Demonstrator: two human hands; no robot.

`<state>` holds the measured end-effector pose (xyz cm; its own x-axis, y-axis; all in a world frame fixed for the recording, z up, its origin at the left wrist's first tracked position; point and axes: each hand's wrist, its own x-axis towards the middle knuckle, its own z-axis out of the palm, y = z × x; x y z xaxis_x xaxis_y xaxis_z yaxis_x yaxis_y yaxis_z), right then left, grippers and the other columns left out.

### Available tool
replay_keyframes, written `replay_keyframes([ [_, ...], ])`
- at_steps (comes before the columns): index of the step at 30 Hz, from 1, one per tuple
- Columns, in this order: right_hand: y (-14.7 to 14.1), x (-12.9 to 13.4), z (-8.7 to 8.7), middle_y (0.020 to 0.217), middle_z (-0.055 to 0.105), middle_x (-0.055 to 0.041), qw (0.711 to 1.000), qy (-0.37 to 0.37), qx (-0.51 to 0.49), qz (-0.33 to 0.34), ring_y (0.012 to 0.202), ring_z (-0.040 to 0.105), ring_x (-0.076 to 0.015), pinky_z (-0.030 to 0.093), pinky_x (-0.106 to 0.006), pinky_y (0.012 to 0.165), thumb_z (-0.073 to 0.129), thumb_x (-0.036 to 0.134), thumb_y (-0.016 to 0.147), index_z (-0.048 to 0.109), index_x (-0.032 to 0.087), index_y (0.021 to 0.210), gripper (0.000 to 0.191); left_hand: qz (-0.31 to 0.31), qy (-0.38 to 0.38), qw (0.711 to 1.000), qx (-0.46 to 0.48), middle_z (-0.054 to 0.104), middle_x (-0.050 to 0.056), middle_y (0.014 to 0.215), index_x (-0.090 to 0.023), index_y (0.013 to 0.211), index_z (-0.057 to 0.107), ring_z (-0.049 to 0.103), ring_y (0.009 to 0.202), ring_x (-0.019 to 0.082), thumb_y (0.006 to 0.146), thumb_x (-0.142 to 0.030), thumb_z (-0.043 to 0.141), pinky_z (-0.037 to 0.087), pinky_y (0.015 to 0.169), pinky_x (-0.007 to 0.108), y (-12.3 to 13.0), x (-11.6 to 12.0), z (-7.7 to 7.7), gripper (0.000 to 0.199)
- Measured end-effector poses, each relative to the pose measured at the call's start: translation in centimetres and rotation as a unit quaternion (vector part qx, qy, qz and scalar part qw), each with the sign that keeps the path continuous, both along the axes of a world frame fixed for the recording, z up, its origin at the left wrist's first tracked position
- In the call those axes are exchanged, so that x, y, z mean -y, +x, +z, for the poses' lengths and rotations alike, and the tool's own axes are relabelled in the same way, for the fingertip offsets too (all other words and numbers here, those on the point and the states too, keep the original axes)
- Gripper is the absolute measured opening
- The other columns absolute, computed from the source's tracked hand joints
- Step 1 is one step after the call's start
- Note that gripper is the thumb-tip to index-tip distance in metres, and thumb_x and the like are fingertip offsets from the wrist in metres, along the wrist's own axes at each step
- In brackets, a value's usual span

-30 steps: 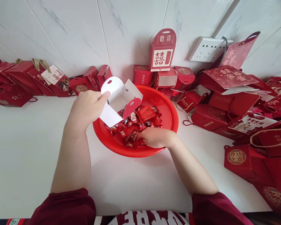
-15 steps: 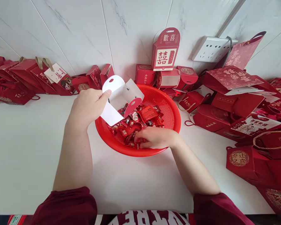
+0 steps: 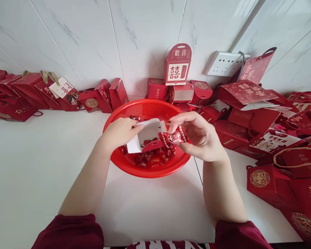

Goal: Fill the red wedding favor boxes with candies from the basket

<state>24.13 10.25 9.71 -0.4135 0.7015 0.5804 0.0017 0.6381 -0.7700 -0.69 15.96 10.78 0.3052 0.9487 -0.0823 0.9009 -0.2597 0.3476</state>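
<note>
My left hand (image 3: pixel 121 134) grips the left flap of an open paper gift box (image 3: pixel 148 132), white inside and red outside, held over the basket. Some dark red pieces show inside the box, partly hidden by its red flap. Between the fingers of my right hand (image 3: pixel 199 136) is a red wrapped candy (image 3: pixel 174 137) with a white double-happiness print, at the box's right edge. Beneath both hands stands a red plastic basket (image 3: pixel 150 173) with a perforated wall, and several red wrapped candies (image 3: pixel 155 160) lie in it.
Along the tiled wall at left stand several red gift bags (image 3: pixel 28 86). Behind the basket, a tall red box (image 3: pixel 177 65) rests on smaller boxes (image 3: pixel 181 93). Red boxes and bags crowd the right side (image 3: pixel 248 121), below a white power strip (image 3: pixel 224 64).
My right hand has risen out of the candies in the basket, bringing up one wrapped candy to the box. My left hand has lowered the box and moved it slightly right.
</note>
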Motion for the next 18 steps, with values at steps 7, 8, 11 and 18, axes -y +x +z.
replay_keyframes([
  [7,-0.4,1.0,0.6,0.104,0.065,-0.0070,0.997,0.026,-0.009,-0.074,0.091,0.067,-0.0234,0.060,-0.037,0.071,0.068,0.036,0.086,0.052,0.029,0.125,0.043,-0.019,0.143,0.943,0.301,0.067,0.005,0.100,-0.020,0.098,0.070,0.063,0.093,0.020,0.098,-0.049,0.047,0.048,0.087,0.031,1.9,3.8,2.0,0.037],
  [8,-0.5,1.1,0.6,0.104,0.065,-0.0070,0.996,0.028,-0.015,-0.079,0.092,0.067,-0.0236,0.060,-0.037,0.071,0.070,0.036,0.086,0.052,0.029,0.126,0.044,-0.058,0.078,0.931,0.353,0.067,0.005,0.092,-0.019,0.092,0.070,0.063,0.088,0.019,0.098,-0.051,0.045,0.049,0.083,0.031,2.2,4.5,2.4,0.041],
  [11,-0.9,1.2,0.8,0.105,0.066,-0.0056,0.995,0.035,-0.038,-0.081,0.094,0.068,-0.0230,0.060,-0.037,0.075,0.072,0.031,0.086,0.055,0.030,0.125,0.042,-0.153,-0.113,0.871,0.453,0.065,0.006,0.079,-0.017,0.084,0.069,0.060,0.074,0.018,0.094,-0.059,0.051,0.050,0.070,0.030,2.5,5.6,2.8,0.047],
  [18,-2.1,0.5,0.5,0.105,0.068,-0.0037,0.994,0.059,-0.066,-0.062,0.091,0.067,-0.0188,0.058,-0.034,0.077,0.075,0.019,0.084,0.065,0.025,0.115,0.033,-0.138,-0.283,0.745,0.588,0.059,0.001,0.062,-0.015,0.065,0.070,0.050,0.058,0.009,0.090,-0.039,0.068,0.043,0.058,0.023,2.7,4.8,1.7,0.034],
])
